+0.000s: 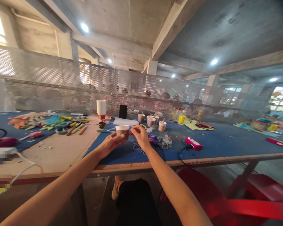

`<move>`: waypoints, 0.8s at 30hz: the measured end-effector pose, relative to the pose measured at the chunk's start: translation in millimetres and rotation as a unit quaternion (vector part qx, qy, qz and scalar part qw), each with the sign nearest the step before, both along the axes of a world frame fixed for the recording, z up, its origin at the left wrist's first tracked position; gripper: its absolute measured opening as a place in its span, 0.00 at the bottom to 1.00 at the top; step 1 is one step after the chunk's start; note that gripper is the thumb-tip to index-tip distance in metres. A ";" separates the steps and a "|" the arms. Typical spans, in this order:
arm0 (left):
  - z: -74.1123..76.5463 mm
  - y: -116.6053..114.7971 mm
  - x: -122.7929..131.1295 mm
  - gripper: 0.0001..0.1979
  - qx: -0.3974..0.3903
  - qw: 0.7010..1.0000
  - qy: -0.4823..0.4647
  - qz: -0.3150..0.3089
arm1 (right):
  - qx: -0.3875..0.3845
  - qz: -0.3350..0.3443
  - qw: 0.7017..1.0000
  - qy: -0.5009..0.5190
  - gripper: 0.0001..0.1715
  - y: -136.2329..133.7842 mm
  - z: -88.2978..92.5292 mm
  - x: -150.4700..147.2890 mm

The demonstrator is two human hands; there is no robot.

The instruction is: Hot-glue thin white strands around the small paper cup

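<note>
My left hand (112, 142) is closed round a small paper cup (122, 129) with a brown-grey side and a white rim, held upright above the blue mat. At the cup's right side, the fingers of my right hand (139, 134) are pinched together. Whatever lies between those fingertips is too small to make out. Just beyond my right hand, a blue tool like a glue gun (153, 140) lies beside a tangle of white cord (165, 142). Several similar cups stand behind, among them a cup with a stick in it (162, 126) and a cup with a cord loop (141, 117).
A stack of white cups (101, 109) and a dark phone (123, 111) stand along the perforated screen (68, 94). Cut-out pieces and tools, including scissors (62, 126), lie left. To the right are a pink power strip (193, 143) with a black cable and a yellow bottle (181, 118).
</note>
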State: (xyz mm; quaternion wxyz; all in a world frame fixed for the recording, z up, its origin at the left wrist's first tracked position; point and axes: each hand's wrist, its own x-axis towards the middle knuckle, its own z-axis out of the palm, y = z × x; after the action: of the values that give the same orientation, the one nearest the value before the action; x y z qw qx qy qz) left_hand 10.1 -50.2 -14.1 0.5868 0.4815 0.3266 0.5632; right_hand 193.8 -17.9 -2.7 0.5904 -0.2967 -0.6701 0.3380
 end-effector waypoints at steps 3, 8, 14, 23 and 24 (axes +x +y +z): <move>-0.4 0.5 -0.3 0.24 0.005 1.000 -0.001 -0.005 | 0.006 0.006 1.000 0.007 0.09 1.2 -0.7 -0.3; -1.5 1.4 -1.4 0.24 0.002 1.000 0.003 -0.003 | 0.004 -0.001 1.000 -0.001 0.09 1.6 -0.7 -0.1; -0.7 0.2 -1.5 0.24 0.004 1.000 0.003 -0.009 | 0.005 0.002 1.000 -0.005 0.09 3.9 -2.7 0.1; -0.2 -1.0 -0.2 0.23 0.005 1.000 0.003 -0.010 | 0.022 -0.004 1.000 -0.002 0.09 11.7 -8.3 0.1; -0.5 -0.7 -0.4 0.23 0.006 1.000 0.004 -0.012 | 0.021 -0.004 1.000 -0.002 0.10 11.9 -8.2 0.2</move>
State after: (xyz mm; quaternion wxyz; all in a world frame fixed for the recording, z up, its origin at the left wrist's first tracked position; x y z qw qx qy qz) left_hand 9.7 -50.9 -14.7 0.5893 0.4912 0.3197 0.5561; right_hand 194.0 -6.0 -10.9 0.5964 -0.2883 -0.6770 0.3208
